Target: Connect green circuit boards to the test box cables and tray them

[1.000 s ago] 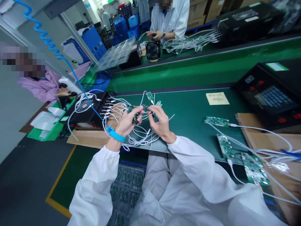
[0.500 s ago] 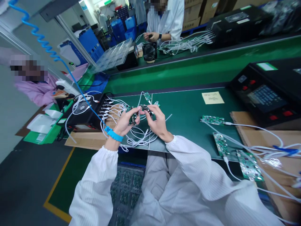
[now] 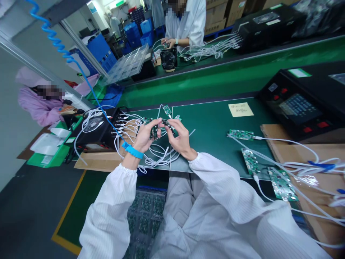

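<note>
My left hand, with a blue wrist strap at its wrist, is closed on a green circuit board. My right hand pinches a small dark circuit board between thumb and fingers. The fingertips of both hands nearly meet above the bench; whether the two boards touch I cannot tell. Just beyond the hands, a small green board with a white cable lies on the bench. Below them, white cables lie in loose coils.
A black box with several plugged cables stands at left. Near the right edge are another black unit, a yellow note and cabled circuit boards. Trays of boards sit below the bench. A co-worker works opposite.
The view has shifted slightly. Both hands stay together over the cables, still holding the boards, with only a small shift of the fingers.
</note>
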{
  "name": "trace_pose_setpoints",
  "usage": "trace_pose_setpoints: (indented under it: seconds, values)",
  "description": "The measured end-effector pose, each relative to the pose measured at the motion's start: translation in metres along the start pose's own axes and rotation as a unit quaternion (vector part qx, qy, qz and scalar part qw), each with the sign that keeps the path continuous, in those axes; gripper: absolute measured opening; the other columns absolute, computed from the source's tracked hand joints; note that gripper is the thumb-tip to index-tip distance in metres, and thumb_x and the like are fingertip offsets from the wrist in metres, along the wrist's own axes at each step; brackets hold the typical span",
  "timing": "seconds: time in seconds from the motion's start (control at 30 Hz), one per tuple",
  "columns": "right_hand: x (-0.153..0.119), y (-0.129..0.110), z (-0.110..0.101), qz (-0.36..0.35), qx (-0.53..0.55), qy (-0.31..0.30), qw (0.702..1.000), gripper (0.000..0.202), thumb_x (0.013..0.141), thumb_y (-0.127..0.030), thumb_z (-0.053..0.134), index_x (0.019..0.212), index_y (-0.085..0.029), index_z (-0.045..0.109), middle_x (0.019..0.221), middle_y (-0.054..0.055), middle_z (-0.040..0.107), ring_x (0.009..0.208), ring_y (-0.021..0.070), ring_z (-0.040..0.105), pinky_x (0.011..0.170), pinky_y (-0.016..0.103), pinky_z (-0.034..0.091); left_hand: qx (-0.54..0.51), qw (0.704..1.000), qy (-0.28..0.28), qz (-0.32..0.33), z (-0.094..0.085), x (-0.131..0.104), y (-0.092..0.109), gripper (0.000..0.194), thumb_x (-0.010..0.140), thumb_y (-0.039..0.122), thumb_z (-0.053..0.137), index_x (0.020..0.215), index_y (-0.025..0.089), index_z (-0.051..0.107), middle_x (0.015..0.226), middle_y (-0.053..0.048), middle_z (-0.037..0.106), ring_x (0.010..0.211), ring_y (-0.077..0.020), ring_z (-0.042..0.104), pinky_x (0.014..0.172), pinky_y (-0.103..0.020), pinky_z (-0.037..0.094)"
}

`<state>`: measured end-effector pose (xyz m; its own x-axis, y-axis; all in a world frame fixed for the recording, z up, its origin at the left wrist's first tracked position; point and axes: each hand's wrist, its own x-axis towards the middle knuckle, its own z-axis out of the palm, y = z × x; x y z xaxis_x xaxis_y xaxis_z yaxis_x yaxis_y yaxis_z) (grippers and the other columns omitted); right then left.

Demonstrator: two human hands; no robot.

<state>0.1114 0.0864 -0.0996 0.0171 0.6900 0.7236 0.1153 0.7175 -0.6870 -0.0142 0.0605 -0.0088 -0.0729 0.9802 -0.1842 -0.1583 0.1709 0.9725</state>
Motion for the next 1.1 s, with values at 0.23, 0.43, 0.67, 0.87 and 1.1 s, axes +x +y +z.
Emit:
trace_pose_setpoints:
  seconds: [0.23,0.43,0.67,0.87,1.1]
  values:
    - [0.011,0.017,-0.004,0.081,-0.068,0.013,0.994,0.023,0.097,-0.025,0.055,0.117,-0.018,0.065,0.104,0.010,0.070,0.095,0.0220,0.065,0.092,0.042,0.055,0.098,0.992,0.061,0.044,-0.015,-0.002,0.001,0.042,0.072,0.048,0.088,0.092,0.016,0.069,0.066,0.001,0.063,0.051,-0.0081,0.052,0.046,-0.020,0.041]
    - [0.017,0.036,-0.021,0.162,-0.154,-0.038,0.974,0.066,0.091,-0.015,0.053,0.155,-0.020,0.037,0.109,0.010,0.064,0.087,0.0227,0.063,0.085,0.042,0.055,0.338,0.936,-0.073,-0.065,-0.024,-0.026,-0.003,0.043,0.066,0.042,0.092,0.093,0.017,0.069,0.049,0.003,0.056,0.041,-0.0122,0.051,0.044,-0.022,0.038]
    - [0.016,0.039,-0.026,0.203,-0.269,-0.149,0.929,0.050,0.092,-0.019,0.053,0.142,-0.013,0.053,0.113,0.019,0.064,0.096,0.0322,0.065,0.087,0.050,0.053,0.534,0.841,-0.090,-0.026,-0.013,-0.024,-0.028,0.056,0.049,0.039,0.098,0.093,0.017,0.071,0.067,-0.006,0.069,0.081,-0.0333,0.073,0.070,-0.035,0.050]
    - [0.009,0.029,-0.051,0.194,-0.282,-0.106,0.934,0.044,0.095,-0.027,0.054,0.138,-0.015,0.055,0.109,0.018,0.065,0.094,0.0310,0.066,0.084,0.048,0.054,0.630,0.763,-0.143,-0.007,-0.012,-0.023,-0.034,0.050,0.069,0.038,0.086,0.110,0.014,0.070,0.113,-0.020,0.073,0.114,-0.0403,0.067,0.091,-0.041,0.048]
    - [-0.020,-0.005,-0.080,0.233,-0.307,-0.119,0.915,0.032,0.098,-0.030,0.054,0.125,-0.014,0.059,0.092,0.014,0.072,0.079,0.0283,0.070,0.075,0.040,0.053,0.617,0.774,-0.138,0.026,0.000,-0.026,-0.040,0.039,0.063,0.042,0.091,0.084,0.020,0.067,0.071,-0.005,0.064,0.080,-0.0311,0.066,0.070,-0.034,0.042]
